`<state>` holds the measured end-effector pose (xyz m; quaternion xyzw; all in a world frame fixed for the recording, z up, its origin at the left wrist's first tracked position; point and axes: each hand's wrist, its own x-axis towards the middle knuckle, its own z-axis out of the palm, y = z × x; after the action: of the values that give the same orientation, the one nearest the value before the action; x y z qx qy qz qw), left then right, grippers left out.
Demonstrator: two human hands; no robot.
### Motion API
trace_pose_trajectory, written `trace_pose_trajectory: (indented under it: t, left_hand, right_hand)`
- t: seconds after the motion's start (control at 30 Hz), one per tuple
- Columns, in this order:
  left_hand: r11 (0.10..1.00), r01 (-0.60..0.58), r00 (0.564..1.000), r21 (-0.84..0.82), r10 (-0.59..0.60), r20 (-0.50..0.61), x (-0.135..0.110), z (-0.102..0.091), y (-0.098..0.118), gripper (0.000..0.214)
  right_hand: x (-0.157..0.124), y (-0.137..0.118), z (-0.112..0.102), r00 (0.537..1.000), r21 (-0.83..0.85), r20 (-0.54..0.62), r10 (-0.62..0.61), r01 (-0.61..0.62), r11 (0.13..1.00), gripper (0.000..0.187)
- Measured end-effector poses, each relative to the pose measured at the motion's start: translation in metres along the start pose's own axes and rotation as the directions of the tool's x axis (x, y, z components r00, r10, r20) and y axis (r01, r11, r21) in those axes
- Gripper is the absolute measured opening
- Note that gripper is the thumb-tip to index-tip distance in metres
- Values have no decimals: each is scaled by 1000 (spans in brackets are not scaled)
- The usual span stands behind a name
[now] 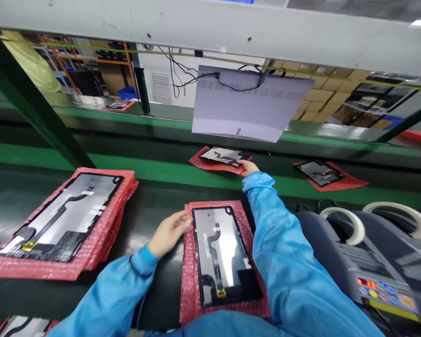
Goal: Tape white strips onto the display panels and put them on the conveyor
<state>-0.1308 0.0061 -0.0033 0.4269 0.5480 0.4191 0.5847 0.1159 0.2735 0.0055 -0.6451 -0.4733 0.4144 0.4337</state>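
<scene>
The near panel is lying on red bubble wrap upon the dark worktop, and its silvery side is facing upward. The left hand is resting just to the left of the near panel, close to its upper end. Its fingers are lying close together and are touching the edge of the wrap, but I cannot tell whether they are gripping it. The right hand is reaching beyond the near panel, and its fingers are touching one corner of the far panel; whether they are clamping this corner, I cannot tell. The far panel is lying on a red sheet, beyond the upper end of the near panel.

Beyond the near panel and to its right, a third panel is lying on red wrapping also. To the left of the near panel, a fourth panel is resting on a red pile of wrap. To the right of the near panel, two grey machines are standing side by side, carrying white rings. Higher than the near panel and beyond it, a pale monitor is hanging.
</scene>
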Motion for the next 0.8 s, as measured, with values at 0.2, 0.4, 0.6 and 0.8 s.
trace_pose_trajectory:
  t: [0.2,0.4,0.6,0.8]
  left_hand:
    - [779,187,963,-599,-267,-46,72,43,17,27]
    - [856,120,964,-503,-222,-148,59,50,5,26]
    - [958,136,985,-251,-158,-73,34,50,-18,29]
    - [981,2,994,193,20,-111,36,42,-27,22]
  right_hand:
    - [-118,8,-10,981,479,93,172,-196,856,13]
    - [-282,35,-38,983,536,174,65,-150,831,29]
    - [-381,50,-23,979,627,74,190,-194,755,38]
    - [-426,75,-36,824,375,423,376,-537,755,44]
